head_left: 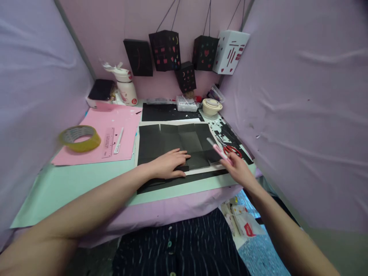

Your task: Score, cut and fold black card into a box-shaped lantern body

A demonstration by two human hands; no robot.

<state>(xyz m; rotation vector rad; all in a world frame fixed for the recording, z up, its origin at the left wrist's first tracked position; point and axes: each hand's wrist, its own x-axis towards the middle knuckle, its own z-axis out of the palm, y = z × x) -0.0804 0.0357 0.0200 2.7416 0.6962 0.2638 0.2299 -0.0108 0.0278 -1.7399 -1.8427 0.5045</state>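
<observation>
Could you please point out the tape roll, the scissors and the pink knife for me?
tape roll [79, 138], head view, on its yellow rim.
scissors [233, 150], head view, on the red handle.
pink knife [219, 150], head view, on its pink body.

yellow tape roll [80, 138], pink paper [115, 122], hanging black lanterns [165, 50], white bottle [127, 87]

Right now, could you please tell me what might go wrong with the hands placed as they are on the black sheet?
The right hand holds a pink craft knife close to the left hand pressing the creased black paper sheet; a slip could nick the fingers. The red-handled scissors lie just beside the right hand and might get knocked. Black paper scraps nearby could snag the blade.
</observation>
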